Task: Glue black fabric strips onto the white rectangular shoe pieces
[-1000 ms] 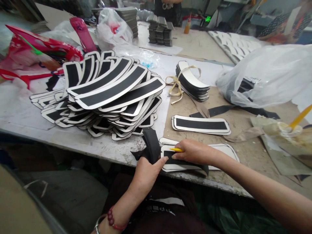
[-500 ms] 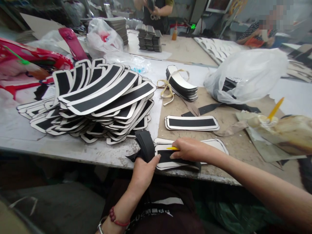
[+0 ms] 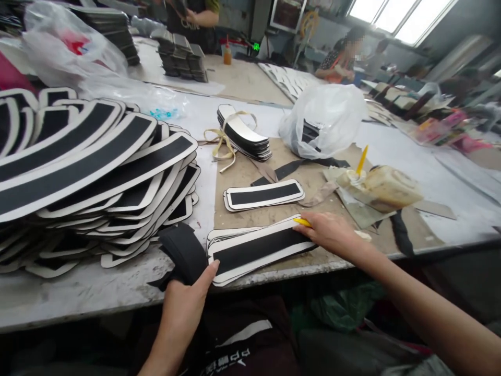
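My left hand (image 3: 186, 303) is wrapped round a bundle of black strips (image 3: 183, 250) at the table's front edge, its thumb resting on the left end of a white curved piece. That piece tops a small stack (image 3: 230, 245) and bears a black band (image 3: 262, 248) along its middle. At the stack's right end, my right hand (image 3: 329, 230) is closed round a yellow tool (image 3: 302, 222), fingers against the band. Just behind lie white pieces with a black band (image 3: 264, 196). A large pile of similar banded pieces (image 3: 117, 156) fills the left side.
Behind are a tied stack (image 3: 245, 133) and a white plastic bag (image 3: 321, 120). A stained container (image 3: 391, 188) with a yellow stick (image 3: 362, 160) stands right. Across the table are dark stacks (image 3: 180, 57), an orange bottle (image 3: 227, 54) and other people.
The view has turned to the right. My right hand has slid away from my left along the top piece, and the black band now lies flat between them. My left hand keeps the strips.
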`<state>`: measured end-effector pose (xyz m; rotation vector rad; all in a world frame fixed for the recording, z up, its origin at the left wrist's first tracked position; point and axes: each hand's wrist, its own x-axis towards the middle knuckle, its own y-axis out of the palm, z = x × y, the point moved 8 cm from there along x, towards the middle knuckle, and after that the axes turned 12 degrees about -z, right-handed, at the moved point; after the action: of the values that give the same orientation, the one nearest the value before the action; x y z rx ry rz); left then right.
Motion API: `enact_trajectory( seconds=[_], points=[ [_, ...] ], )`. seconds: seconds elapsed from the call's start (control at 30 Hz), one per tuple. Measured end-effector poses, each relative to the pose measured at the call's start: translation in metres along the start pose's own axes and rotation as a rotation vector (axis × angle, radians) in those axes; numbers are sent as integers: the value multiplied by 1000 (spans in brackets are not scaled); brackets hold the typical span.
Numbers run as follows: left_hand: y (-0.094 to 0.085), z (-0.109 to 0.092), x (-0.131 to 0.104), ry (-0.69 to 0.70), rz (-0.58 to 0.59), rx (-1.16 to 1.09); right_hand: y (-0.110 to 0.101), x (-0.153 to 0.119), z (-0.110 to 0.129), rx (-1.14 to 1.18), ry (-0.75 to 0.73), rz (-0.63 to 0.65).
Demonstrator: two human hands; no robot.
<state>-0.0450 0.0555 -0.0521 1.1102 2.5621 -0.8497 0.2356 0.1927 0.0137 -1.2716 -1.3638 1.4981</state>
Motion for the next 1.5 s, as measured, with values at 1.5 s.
enact_trajectory(
  seconds=[1.5],
  points=[
    [-6,16,0,-165,-14,-241,-19,-15,-45,224,76,-335]
  ],
)
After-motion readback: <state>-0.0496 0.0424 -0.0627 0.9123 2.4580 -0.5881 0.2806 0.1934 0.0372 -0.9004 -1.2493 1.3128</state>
